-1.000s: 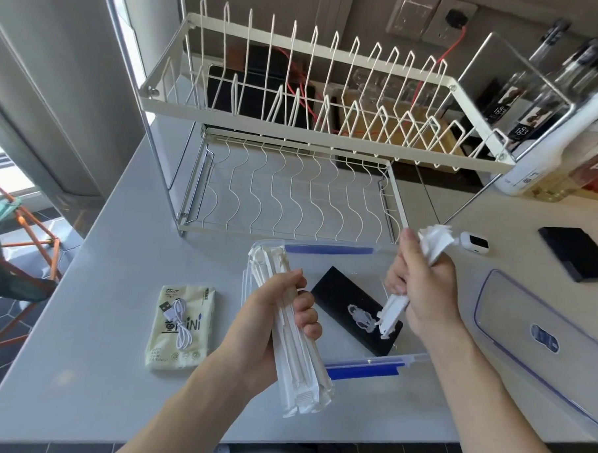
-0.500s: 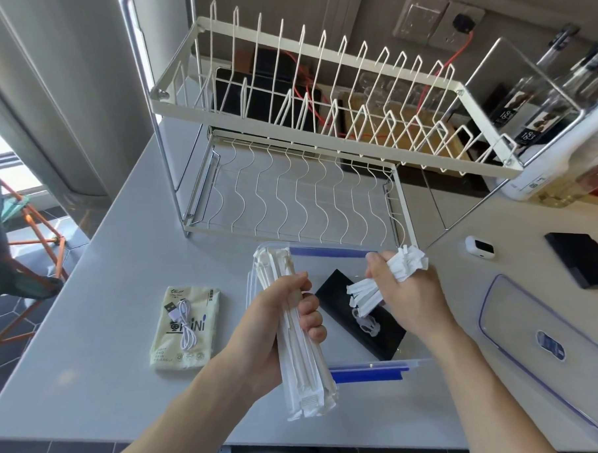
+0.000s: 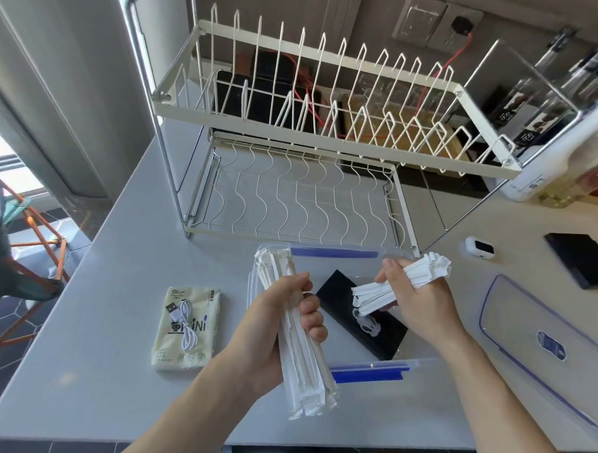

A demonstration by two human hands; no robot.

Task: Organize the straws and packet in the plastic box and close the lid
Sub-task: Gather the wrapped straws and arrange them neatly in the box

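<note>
My left hand (image 3: 279, 321) grips a long bundle of white paper-wrapped straws (image 3: 305, 374), held lengthwise over the left end of the clear plastic box (image 3: 366, 369). A shorter bundle of white wrapped straws (image 3: 415, 272) lies nearly level in my right hand (image 3: 414, 303), above the open box. Inside the box lies a black card (image 3: 385, 333) with a small white item on it. The pale yellow tissue packet (image 3: 187, 327) rests on the counter left of the box, a white USB cable on top. The clear lid (image 3: 539, 339) with blue trim lies to the right.
A white two-tier wire dish rack (image 3: 329, 131) stands just behind the box. A small white device (image 3: 480, 248) and a black flat object (image 3: 583, 264) sit at the right. Bottles (image 3: 547, 161) stand at the back right. The counter's front edge is near my forearms.
My right hand has tipped its short straw bundle from upright to nearly level and moved it left over the box. My left hand still holds the long bundle in place.
</note>
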